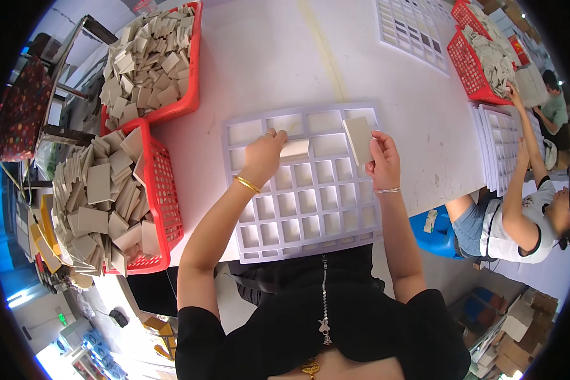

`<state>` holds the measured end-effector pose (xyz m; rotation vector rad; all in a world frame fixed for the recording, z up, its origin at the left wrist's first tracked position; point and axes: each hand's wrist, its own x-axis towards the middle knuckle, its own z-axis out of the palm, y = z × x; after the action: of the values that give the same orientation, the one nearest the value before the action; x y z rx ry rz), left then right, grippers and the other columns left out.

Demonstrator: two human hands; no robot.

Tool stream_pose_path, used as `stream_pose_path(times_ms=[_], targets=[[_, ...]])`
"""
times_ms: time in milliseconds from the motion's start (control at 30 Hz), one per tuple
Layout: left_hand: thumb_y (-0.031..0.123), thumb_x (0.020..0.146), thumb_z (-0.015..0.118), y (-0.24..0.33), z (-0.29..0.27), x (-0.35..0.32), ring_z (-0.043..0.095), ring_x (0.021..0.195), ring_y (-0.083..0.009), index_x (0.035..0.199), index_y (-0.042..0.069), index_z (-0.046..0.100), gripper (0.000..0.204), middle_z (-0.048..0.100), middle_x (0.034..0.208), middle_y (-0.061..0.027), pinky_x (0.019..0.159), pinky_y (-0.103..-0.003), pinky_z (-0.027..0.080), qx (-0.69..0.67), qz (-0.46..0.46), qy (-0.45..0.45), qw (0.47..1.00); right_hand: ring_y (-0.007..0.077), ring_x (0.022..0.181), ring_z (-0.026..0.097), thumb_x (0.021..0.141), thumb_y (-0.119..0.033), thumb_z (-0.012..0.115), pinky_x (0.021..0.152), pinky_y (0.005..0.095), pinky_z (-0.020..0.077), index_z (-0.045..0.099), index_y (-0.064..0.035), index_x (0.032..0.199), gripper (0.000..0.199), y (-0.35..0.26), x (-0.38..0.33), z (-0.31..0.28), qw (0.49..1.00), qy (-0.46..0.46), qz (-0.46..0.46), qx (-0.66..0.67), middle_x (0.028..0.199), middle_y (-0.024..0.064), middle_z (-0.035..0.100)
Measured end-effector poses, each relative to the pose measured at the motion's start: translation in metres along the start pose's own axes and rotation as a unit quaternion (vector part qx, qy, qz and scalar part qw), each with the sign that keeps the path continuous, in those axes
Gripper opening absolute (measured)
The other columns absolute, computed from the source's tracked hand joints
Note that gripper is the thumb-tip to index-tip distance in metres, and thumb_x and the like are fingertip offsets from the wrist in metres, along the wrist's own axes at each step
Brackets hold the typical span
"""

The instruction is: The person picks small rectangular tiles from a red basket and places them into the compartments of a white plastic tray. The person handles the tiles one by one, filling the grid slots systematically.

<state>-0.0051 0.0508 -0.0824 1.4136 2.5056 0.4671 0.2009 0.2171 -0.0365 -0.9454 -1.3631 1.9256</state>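
A pale lilac grid tray with many square cells lies on the white table in front of me. My left hand presses a beige square tile down into a cell in the tray's second row. My right hand holds another beige tile tilted on edge over the tray's far right corner. The other cells I can see hold nothing.
Two red baskets heaped with beige tiles stand at my left. A person sits at the right beside a stack of grid trays and another red basket. A filled grid tray lies far back.
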Motion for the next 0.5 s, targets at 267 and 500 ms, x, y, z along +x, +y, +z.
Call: stream_pose_path(times_ms=[267, 500], targets=[[0.004, 0.085, 0.052, -0.012, -0.003, -0.001, 0.061, 0.082, -0.0288, 0.103, 0.013, 0.064, 0.024, 0.06, 0.096, -0.0078, 0.071, -0.04, 0.051, 0.004, 0.06, 0.004, 0.998, 0.0019, 0.052, 0.04, 0.094, -0.011, 0.054, 0.041, 0.0171, 0.0275, 0.053, -0.005, 0.112, 0.019, 0.001, 0.007, 0.013, 1.0, -0.027, -0.003, 0.006, 0.088, -0.0006, 0.055], [-0.003, 0.078, 0.052, 0.005, -0.006, -0.007, 0.062, 0.087, -0.0262, 0.122, 0.013, 0.054, 0.047, 0.054, 0.124, -0.0061, 0.067, -0.037, 0.053, 0.046, 0.081, 0.048, 0.995, 0.0056, 0.063, 0.054, 0.092, -0.008, 0.055, 0.042, 0.0181, 0.0359, 0.052, -0.005, 0.114, 0.023, 0.005, 0.023, 0.027, 0.996, -0.042, -0.047, -0.061, 0.094, 0.0023, 0.058]])
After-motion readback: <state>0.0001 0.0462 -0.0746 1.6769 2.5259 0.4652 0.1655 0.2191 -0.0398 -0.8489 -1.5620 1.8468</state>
